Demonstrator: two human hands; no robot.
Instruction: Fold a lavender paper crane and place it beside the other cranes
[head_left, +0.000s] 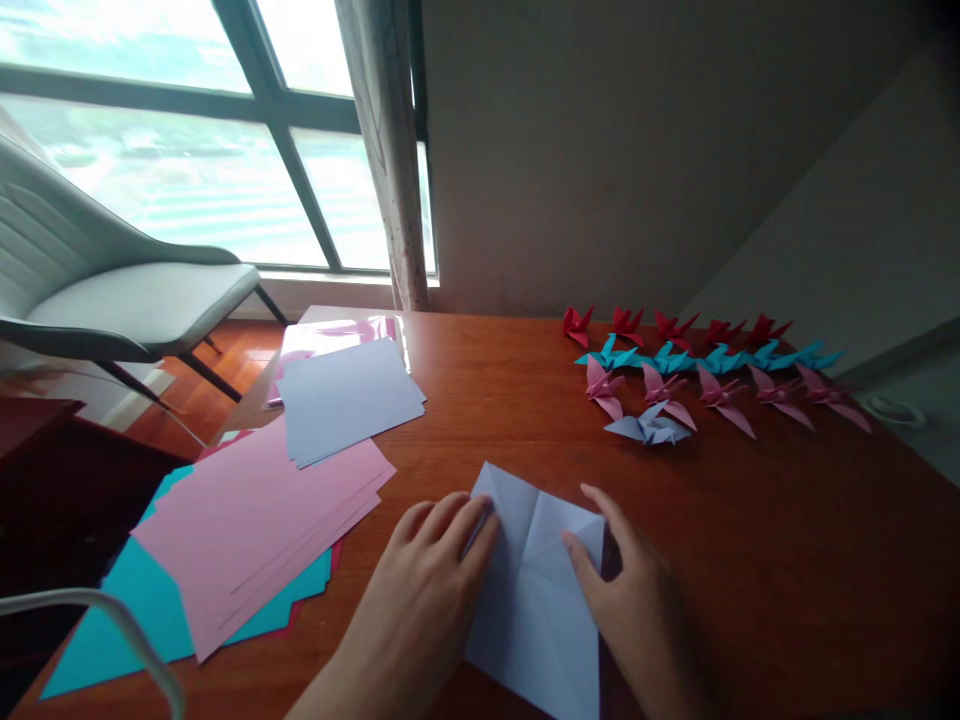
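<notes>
A creased white sheet of paper [536, 590] lies on the table in front of me, its fold lines meeting near the middle. My left hand [442, 560] is closed at the sheet's left edge, fingers bent together with the thumb and covering that edge. At the right corner, my right hand [630, 580] has its thumb and index finger spread apart. The thumb tip touches the paper and the index finger reaches past the corner; its other fingers are hidden. Beyond the sheet sits a white folded paper crane [651, 425].
Rows of red cranes [675, 328], blue cranes [712, 358] and pink cranes [724, 398] stand at the back right of the wooden table [480, 390]. On the left lie white sheets [352, 400], pink sheets [262, 520] and blue sheets [135, 610]. A white cable [112, 605] curves at lower left.
</notes>
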